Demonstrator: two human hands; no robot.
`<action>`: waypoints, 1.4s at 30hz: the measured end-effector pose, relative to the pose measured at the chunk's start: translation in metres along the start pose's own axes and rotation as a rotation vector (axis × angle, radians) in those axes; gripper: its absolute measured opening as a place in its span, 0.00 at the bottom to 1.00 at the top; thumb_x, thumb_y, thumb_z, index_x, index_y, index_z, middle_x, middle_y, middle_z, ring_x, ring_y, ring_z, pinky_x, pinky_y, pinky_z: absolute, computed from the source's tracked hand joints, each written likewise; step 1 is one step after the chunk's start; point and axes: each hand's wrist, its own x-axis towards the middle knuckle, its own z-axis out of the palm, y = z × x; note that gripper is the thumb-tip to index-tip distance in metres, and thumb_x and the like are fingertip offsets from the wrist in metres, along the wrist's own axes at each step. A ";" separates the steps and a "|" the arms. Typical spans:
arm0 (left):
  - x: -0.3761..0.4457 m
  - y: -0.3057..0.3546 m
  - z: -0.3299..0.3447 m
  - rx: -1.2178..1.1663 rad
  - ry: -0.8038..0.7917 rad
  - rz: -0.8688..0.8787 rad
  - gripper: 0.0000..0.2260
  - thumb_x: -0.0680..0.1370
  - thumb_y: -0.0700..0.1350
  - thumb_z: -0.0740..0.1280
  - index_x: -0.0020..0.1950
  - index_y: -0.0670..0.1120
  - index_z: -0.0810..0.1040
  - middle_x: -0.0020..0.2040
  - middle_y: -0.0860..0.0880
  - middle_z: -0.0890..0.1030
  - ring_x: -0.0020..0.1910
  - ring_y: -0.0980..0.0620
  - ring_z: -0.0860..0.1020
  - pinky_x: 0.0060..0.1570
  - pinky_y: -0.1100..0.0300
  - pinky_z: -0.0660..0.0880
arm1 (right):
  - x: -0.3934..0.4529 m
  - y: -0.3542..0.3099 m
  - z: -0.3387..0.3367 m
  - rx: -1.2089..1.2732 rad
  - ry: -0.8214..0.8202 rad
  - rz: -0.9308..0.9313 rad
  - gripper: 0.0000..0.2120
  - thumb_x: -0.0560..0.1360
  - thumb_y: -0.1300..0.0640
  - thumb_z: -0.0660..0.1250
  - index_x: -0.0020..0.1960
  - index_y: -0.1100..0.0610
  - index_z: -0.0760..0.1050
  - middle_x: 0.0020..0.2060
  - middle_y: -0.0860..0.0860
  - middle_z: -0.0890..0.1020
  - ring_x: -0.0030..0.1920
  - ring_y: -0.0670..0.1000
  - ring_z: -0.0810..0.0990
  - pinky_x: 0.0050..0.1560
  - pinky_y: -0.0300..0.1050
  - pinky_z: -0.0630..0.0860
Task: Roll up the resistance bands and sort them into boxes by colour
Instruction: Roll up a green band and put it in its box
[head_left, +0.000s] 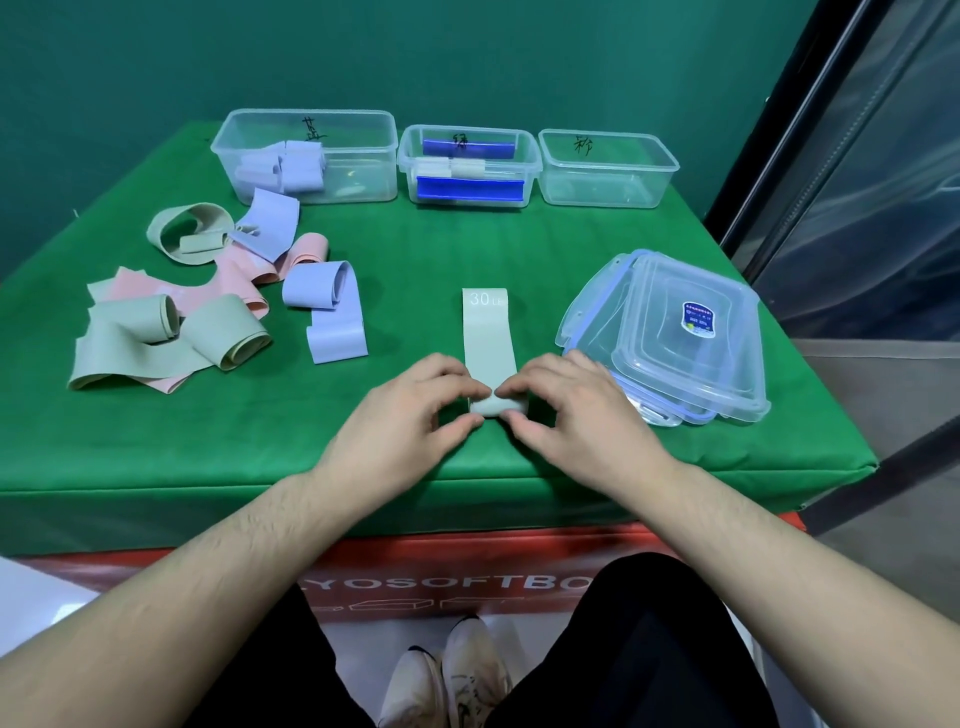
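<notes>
- You had a pale green band (488, 338) laid out flat on the green table cover (415, 260), printed "30 LB" at the far end, with the near end already curled into a small roll.
- Your left hand (410, 410) and right hand (582, 410) both pinched that roll, fingers on top and thumbs tucked under the front.
- Three clear boxes sat along the back: the left box (306, 156) held lilac rolls, the middle box (467, 166) had pale rolls plus blue strips, and the right box (605, 169) sat beside them. Each had a handwritten character on it that I couldn't make out.
- Loose pile of bands (208, 301) on the left, green, pink and lilac all tangled up.
- Stack of lids (675, 338) just right of your hand, with a blue sticker too small to read.
- Red front below the table read "YOSOFTBO", partly cut off.
</notes>
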 end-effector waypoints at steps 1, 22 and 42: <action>-0.001 0.001 0.000 0.023 0.000 0.010 0.10 0.76 0.48 0.72 0.58 0.52 0.81 0.53 0.59 0.76 0.38 0.70 0.71 0.40 0.69 0.64 | 0.000 0.000 0.000 0.002 -0.003 0.004 0.15 0.74 0.42 0.61 0.52 0.48 0.81 0.46 0.42 0.80 0.45 0.47 0.70 0.51 0.50 0.71; 0.007 0.004 0.001 0.122 0.009 0.009 0.10 0.76 0.48 0.72 0.58 0.51 0.82 0.55 0.57 0.78 0.43 0.60 0.74 0.44 0.64 0.69 | 0.006 0.003 0.004 -0.012 0.021 0.022 0.12 0.74 0.48 0.67 0.55 0.49 0.82 0.48 0.44 0.81 0.47 0.52 0.74 0.52 0.56 0.74; 0.022 -0.001 0.001 0.191 0.020 -0.013 0.11 0.76 0.51 0.69 0.59 0.56 0.79 0.55 0.60 0.78 0.50 0.54 0.79 0.44 0.52 0.78 | 0.011 0.007 0.004 -0.071 0.061 0.020 0.14 0.73 0.48 0.68 0.57 0.49 0.80 0.52 0.43 0.79 0.50 0.51 0.72 0.52 0.49 0.69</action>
